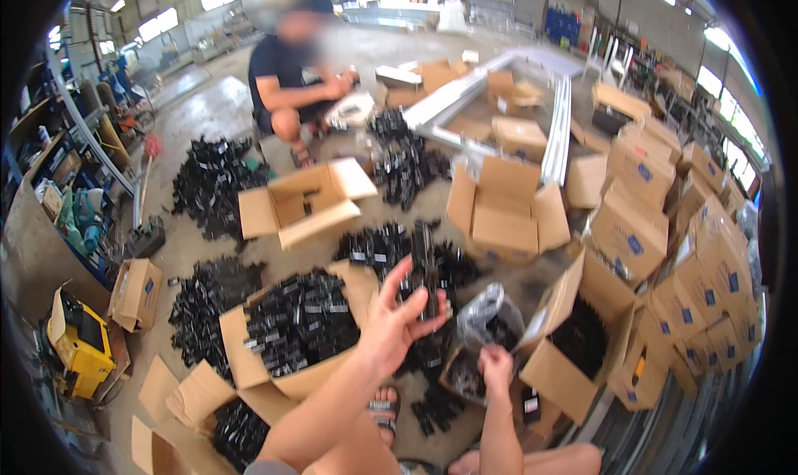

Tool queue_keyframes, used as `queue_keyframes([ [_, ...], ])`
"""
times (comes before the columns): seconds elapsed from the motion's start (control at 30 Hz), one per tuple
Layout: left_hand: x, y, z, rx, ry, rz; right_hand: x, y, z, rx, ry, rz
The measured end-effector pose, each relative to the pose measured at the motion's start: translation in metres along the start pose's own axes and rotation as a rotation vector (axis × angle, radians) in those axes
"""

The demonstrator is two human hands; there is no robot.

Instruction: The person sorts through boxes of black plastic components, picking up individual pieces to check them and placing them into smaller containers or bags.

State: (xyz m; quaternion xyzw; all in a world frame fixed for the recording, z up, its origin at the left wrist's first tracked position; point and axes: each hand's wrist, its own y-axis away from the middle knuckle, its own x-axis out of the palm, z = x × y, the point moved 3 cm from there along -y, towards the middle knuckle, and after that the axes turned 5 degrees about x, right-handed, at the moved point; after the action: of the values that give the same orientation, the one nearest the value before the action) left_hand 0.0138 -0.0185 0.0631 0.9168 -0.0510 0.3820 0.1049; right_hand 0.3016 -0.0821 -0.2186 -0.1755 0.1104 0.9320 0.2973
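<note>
Left fingers (411,307) hold a black part (426,259), and right fingers (489,360) curl at the edge of a small box (459,393), their hold unclear to me.

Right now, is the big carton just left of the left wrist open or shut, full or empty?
Open, and looking about full: the carton has its flaps spread outward, with black parts heaped inside.

Blk on the held part (426,263), blk again across the heaps (214,176), flecked w/ wht tags (252,343)! Boxes (623,226) all brn, stacked ones w/ dk blue marks (636,244). Bright yel. & blk machine (87,342)! Frame's (559,130) silvery, bag (482,315) clear-ish, floor (195,105) gry, co-worker's shirt (268,66) v. dk, crates (563,28) blue, approx. navy.
</note>
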Motion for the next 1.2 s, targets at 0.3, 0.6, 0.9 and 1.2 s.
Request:
queue_keyframes([
  [0.3,-0.004,-0.002,0.003,0.075,-0.103,0.14,0.005,0.044,0.313,-0.29,-0.69,0.334],
  [0.6,0.008,-0.003,0.01,0.16,-0.233,0.252,0.019,0.033,0.341,-0.427,-0.644,0.343],
  [0.9,0.006,-0.003,0.005,0.222,-0.259,0.264,0.022,0.04,0.341,-0.476,-0.609,0.286],
  [1.2,0.008,-0.004,0.012,0.273,-0.31,0.28,0.011,0.04,0.334,-0.438,-0.579,0.258],
])
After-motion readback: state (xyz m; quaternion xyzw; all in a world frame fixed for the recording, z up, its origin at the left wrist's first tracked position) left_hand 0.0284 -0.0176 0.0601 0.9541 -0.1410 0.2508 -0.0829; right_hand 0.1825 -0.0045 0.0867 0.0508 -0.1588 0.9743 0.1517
